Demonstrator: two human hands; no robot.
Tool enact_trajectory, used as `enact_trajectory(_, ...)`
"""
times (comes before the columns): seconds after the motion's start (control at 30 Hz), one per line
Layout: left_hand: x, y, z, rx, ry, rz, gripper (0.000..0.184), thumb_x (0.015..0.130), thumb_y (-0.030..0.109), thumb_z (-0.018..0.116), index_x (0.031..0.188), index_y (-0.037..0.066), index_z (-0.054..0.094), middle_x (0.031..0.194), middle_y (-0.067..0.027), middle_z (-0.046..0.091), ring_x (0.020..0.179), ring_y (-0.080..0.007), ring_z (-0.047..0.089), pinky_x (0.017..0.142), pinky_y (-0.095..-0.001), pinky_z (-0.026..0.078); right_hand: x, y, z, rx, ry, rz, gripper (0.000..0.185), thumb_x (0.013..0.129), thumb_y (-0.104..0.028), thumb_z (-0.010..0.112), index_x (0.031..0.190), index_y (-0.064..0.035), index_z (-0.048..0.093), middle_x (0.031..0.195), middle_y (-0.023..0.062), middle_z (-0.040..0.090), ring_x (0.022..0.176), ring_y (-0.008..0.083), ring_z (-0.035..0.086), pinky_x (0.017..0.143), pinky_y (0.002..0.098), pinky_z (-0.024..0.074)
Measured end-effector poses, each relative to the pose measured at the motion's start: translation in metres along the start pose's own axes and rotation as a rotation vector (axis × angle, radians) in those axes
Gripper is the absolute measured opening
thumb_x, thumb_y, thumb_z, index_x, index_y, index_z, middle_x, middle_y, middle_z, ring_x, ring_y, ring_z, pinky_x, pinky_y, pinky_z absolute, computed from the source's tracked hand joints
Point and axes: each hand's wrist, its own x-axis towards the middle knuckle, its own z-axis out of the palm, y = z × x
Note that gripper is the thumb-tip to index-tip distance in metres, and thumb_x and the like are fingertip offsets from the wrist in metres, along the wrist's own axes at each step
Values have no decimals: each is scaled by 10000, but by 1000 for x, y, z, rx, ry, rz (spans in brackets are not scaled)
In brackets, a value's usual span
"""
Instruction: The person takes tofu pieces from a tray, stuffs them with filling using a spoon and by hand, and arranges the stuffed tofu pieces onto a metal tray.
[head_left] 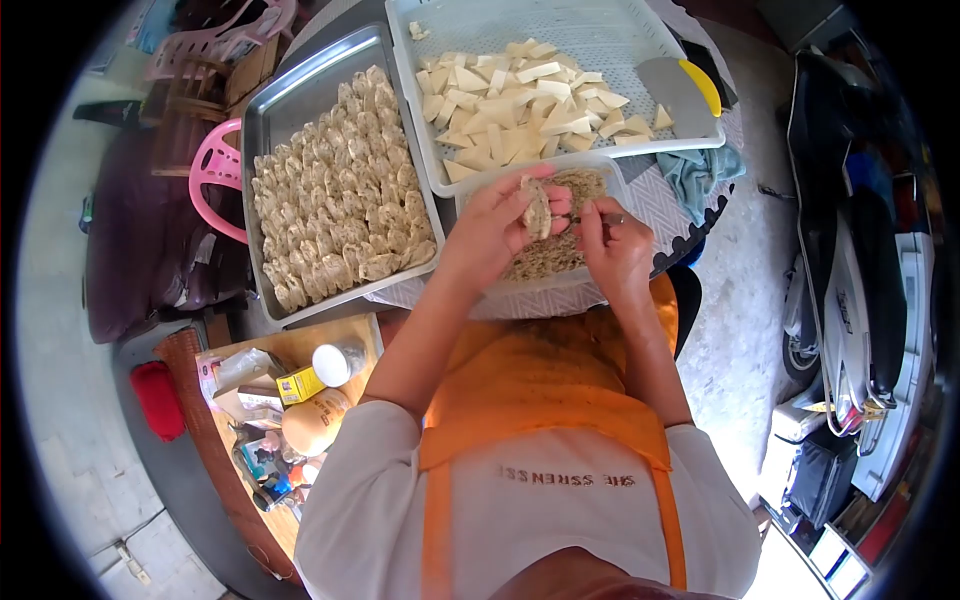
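My left hand (492,225) is closed around a stuffed tofu piece (537,208), with brownish filling showing on it. Close beside it, my right hand (617,248) grips a thin metal utensil (612,219); its working end is hard to make out. Both hands are over a clear plastic tub (618,180) of ground, brownish filling (545,262). Pale tofu wedges (520,95) lie heaped in a white perforated basket (440,180) just beyond. Left of my hands, a metal tray (290,100) carries rows of filled pieces (340,195).
A scraper (690,95) with a yellow handle lies in the basket's right end. A teal cloth (697,180) hangs at the table edge. A pink chair (215,180) stands left of the tray. Jars and boxes crowd a wooden stand (365,345) at lower left.
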Motion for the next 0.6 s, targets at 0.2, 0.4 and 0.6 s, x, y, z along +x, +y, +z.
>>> enact_trajectory(0.2, 3, -3, -6, -316, -63, -122, 300, 1010, 312, 402, 1105, 61, 538, 829, -45, 537, 734, -135, 521, 586, -242, 442, 1, -3, 1, 6, 28, -20, 106, 867, -87, 643, 786, -21, 624, 492, 90, 535, 401, 185, 537, 416, 296, 408)
enact_trajectory(0.4, 18, -24, -38, -522, -609, -97, 288, 1011, 315, 386, 1016, 70, 538, 810, -39, 535, 711, -142, 516, 566, -237, 428, 1, -3, 0, -5, 27, -55, 93, 865, -84, 643, 796, -23, 625, 506, 98, 548, 410, 188, 545, 425, 299, 417)
enact_trajectory(0.6, -10, 0, 20, -54, 74, 49, 284, 1005, 292, 391, 1039, 50, 534, 790, -42, 508, 672, -135, 491, 568, -234, 418, 1, -9, -2, -8, 14, -23, 91, 864, -82, 641, 798, -22, 621, 513, 100, 548, 413, 183, 542, 432, 292, 422)
